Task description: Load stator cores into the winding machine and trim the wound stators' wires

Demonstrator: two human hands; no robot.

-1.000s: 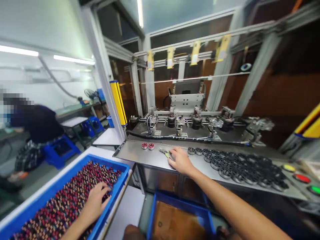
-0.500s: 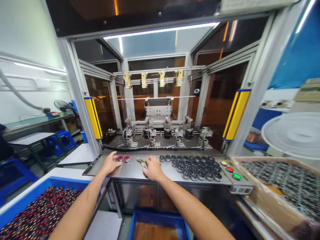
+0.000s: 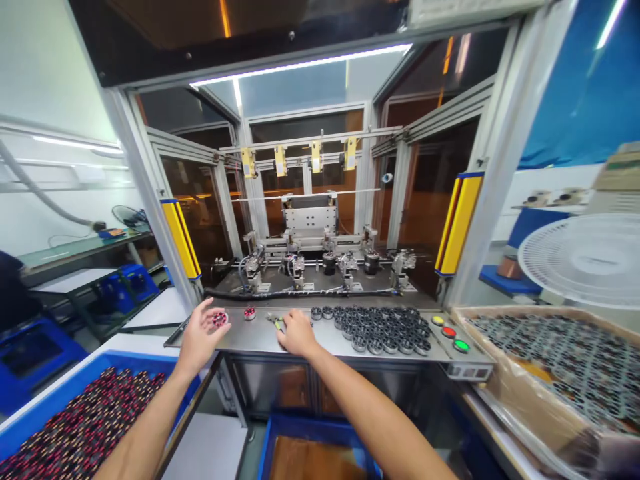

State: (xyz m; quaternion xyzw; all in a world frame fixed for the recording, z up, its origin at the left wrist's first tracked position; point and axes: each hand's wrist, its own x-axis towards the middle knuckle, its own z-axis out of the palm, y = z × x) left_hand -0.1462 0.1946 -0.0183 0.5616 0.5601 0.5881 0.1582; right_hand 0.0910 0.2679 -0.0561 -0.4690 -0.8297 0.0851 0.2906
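Note:
My left hand [image 3: 201,335] is lifted a little above the steel shelf [image 3: 260,340], palm up, fingers curled round a small red round part [image 3: 219,319]. A second red round part [image 3: 249,313] lies on the shelf just to the right. My right hand [image 3: 296,333] rests palm down on the shelf, its fingers over a yellow-handled tool [image 3: 275,321]. Whether it grips the tool is hidden. Several black round parts [image 3: 380,327] lie in rows to the right of that hand.
A blue tray [image 3: 70,427] of red parts sits lower left. A cardboard box [image 3: 550,367] of black parts and a white fan [image 3: 585,260] stand at the right. Yellow, red and green buttons [image 3: 449,331] sit on the shelf's right end. The machine fixtures [image 3: 320,260] lie behind.
The view swung right from the blue tray. My left hand left the tray, reached the shelf and picked up one of the two red parts. My right hand stayed by the tool.

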